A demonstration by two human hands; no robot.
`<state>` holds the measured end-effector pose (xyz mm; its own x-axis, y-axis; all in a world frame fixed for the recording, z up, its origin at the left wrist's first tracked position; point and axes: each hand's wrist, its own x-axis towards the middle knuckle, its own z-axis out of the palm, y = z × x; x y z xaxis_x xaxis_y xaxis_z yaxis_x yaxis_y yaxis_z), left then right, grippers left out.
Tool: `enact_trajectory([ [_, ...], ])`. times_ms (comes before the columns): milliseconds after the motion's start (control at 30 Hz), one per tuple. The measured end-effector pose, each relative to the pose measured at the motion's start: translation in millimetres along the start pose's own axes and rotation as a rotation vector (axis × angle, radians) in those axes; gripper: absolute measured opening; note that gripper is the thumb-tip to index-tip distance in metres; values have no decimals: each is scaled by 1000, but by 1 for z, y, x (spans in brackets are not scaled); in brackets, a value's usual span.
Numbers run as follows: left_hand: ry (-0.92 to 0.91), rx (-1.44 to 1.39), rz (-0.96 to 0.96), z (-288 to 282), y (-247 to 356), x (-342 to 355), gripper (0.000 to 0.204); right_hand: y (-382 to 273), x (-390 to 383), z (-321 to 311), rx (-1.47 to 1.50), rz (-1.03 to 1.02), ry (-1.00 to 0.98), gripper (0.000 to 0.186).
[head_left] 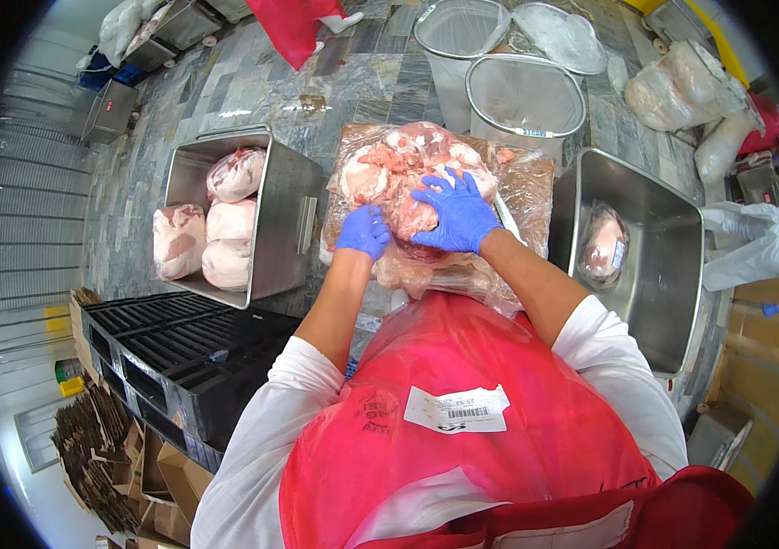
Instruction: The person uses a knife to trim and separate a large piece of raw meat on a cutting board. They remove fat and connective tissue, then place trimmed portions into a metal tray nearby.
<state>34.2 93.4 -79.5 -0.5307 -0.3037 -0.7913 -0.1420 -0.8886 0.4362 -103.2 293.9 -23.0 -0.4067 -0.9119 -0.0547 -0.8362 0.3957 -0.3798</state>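
Gloved fingers, lumpy marbled meat, crinkled film

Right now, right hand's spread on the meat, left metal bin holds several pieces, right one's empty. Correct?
Not empty: head view shows one wrapped piece in the right bin. Right hand spread on the meat, left bin holding several pieces: correct.

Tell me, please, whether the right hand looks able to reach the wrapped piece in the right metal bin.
Probably yes, perhaps with a lean: the right hand lies spread on the meat, the metal bin is open on top, and nothing lies over the wrapped piece.
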Motion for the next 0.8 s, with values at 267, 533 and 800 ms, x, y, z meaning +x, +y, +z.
enact_trajectory([
  [267,-27,410,54,-87,61,-76,14,4,5,4,8,-9,-19,85],
  [533,-40,714,326,-95,-4,-58,36,12,8,12,57,-45,22,81],
  [800,70,1456,880,-49,-44,2,35,12,7,6,65,-81,32,79],
])
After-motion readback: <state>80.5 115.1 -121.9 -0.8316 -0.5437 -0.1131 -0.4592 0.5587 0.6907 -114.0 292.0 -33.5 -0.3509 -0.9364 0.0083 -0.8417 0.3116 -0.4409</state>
